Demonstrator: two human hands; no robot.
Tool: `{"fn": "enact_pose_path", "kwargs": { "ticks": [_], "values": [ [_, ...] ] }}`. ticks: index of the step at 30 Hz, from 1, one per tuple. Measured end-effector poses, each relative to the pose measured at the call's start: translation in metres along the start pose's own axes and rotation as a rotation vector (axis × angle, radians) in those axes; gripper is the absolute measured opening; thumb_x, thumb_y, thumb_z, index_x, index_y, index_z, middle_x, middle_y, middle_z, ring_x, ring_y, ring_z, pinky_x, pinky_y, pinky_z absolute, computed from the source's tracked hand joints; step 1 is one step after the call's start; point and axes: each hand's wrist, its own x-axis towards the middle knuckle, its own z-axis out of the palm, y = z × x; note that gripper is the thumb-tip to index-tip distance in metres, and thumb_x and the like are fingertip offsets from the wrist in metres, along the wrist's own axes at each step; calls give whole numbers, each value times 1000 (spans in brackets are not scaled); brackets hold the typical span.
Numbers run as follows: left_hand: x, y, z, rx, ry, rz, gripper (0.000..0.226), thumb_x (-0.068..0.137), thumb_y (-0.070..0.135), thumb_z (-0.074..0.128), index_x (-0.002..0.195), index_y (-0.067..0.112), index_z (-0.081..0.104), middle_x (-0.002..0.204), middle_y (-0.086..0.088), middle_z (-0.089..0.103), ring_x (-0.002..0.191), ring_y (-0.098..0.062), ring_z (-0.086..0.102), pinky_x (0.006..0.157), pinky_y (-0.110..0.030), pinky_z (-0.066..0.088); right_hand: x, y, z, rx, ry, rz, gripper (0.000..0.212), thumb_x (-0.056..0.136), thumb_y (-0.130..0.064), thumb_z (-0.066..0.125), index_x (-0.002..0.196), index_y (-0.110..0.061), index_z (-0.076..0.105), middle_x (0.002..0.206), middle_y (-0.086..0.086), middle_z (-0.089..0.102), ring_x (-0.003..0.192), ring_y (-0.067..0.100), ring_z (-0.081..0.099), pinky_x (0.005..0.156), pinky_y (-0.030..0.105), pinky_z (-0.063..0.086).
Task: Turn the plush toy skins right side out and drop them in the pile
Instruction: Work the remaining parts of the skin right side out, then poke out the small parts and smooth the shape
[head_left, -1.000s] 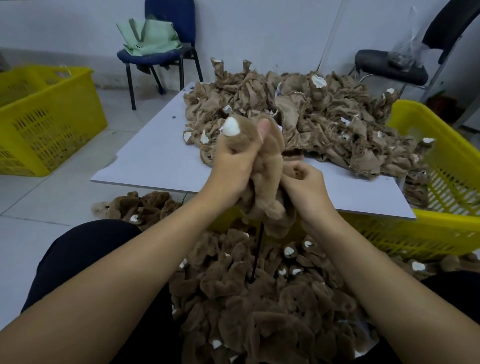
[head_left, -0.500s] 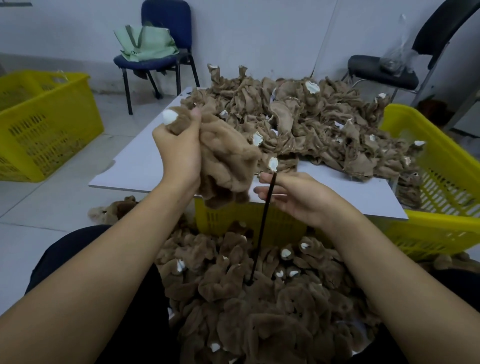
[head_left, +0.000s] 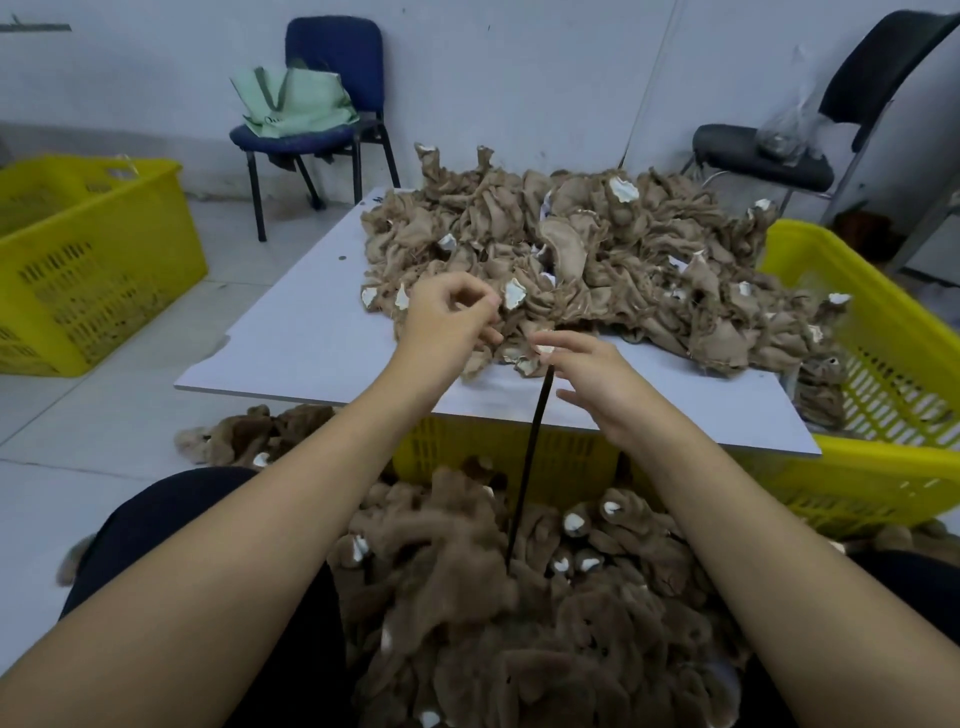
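From the head camera, a heap of inside-out plush skins (head_left: 597, 260) lay on the white surface (head_left: 311, 332), pale tan, matte and crumpled, with small white patches showing here and there. A second pile of right-side-out skins (head_left: 519, 613) sat low in the person's lap area, darker brown and furry, with white-tipped bits poking up. A thin black rod (head_left: 530, 467) rose from that furry pile toward the hands.

The left hand (head_left: 447, 322) reached forward over the near edge of the heap, its fingers curled, the grip pinching a fold of tan fabric at the heap's front. The right hand (head_left: 592, 379) hovered just beside it, fingers loosely spread and half bent, the thumb and forefinger near the rod's upper end; whether they actually touched it could not be told.

A yellow crate (head_left: 883, 405) stood under and right of the surface, another yellow crate (head_left: 78, 260) on the floor at left, and a blue chair (head_left: 332, 104) with a green bag (head_left: 291, 98) behind.
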Motion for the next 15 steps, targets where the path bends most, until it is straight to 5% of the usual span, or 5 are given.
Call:
{"fn": "enact_pose_path", "kwargs": {
  "ticks": [5,10,15],
  "values": [
    [6,-11,13,65,-110,-94,15,98,4,59,86,7,67,84,-6,63,72,-19,65,54,-14,47,23,8,4,-49,-18,-38,47,99,-1,50,135,-29,63,152,-2,46,140,24,43,109,38,41],
    [12,-29,14,217,-265,-302,6,98,10,60,104,10,60,94,-8,61,76,-16,57,42,-12,40,32,18,10,145,-105,53,44,102,-10,52,144,-24,55,150,-4,45,128,14,44,96,36,45],
    [17,-43,11,317,-345,-323,33,95,0,61,125,10,53,109,-11,56,91,-20,54,73,-28,48,23,11,20,247,-44,50,36,101,-12,56,136,-13,61,126,-1,56,109,11,47,77,27,39]
  ]
}}
